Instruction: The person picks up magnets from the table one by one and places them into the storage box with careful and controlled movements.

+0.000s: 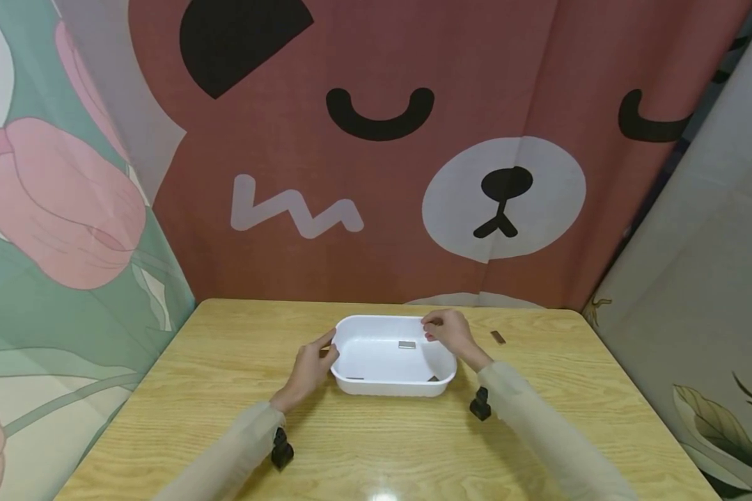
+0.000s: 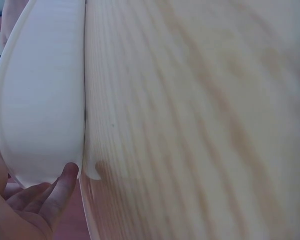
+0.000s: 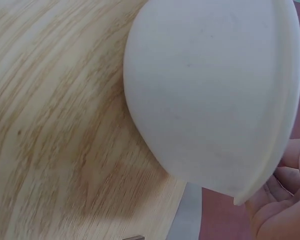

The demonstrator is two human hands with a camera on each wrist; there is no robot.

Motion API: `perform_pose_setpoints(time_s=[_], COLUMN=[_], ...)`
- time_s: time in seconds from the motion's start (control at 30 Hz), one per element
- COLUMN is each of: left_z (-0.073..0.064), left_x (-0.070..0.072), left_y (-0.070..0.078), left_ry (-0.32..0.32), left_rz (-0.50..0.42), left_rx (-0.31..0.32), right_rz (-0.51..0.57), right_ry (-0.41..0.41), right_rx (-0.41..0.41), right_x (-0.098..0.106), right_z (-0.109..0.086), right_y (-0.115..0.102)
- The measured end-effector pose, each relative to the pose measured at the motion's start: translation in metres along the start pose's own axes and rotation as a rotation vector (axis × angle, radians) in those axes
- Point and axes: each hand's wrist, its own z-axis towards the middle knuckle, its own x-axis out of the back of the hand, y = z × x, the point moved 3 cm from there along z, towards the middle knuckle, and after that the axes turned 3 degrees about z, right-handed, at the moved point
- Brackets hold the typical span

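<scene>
A white oval plastic tub (image 1: 388, 390) stands on the table in front of me. My left hand (image 1: 310, 369) grips its left end; in the left wrist view the fingers (image 2: 59, 197) lie against the outer wall. Over the back right corner of the tub is my right hand (image 1: 451, 332), fingers curled near the rim; I cannot tell whether something small is between them. Inside the tub, a small silvery flat rectangular piece (image 1: 406, 345) lies on the floor. A small brown piece (image 1: 434, 379) shows by the front right wall, and a thin dark sliver (image 1: 354, 378) at the front left.
Right of the tub, another small brown flat rectangular piece (image 1: 498, 337) lies on the wooden table (image 1: 376, 445). A curtain with a bear print (image 1: 376, 264) hangs behind the table, with patterned curtains at both sides. Black wrist mounts (image 1: 282, 451) hang below the sleeves.
</scene>
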Motion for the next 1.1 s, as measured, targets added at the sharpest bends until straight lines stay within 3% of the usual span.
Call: perform_pose_setpoints(time_s=[0.47,0.73,1.1], left_z=[0.001,0.002,0.002], left_x=[-0.001,-0.001,-0.001], left_y=[-0.001,-0.001,-0.003], left_ry=[-0.001,0.000,0.000], left_rz=[-0.002,0.003,0.002], left_rx=[-0.012,-0.003,-0.006], right_rz=[-0.010,0.021,-0.040], right_ry=[0.012,0.023,0.047], right_rx=[0.023,0.134,0.049], right_x=[0.011,0.021,0.029], right_z=[-0.004,-0.011,-0.011], right_y=[0.003,-0.001,0.007])
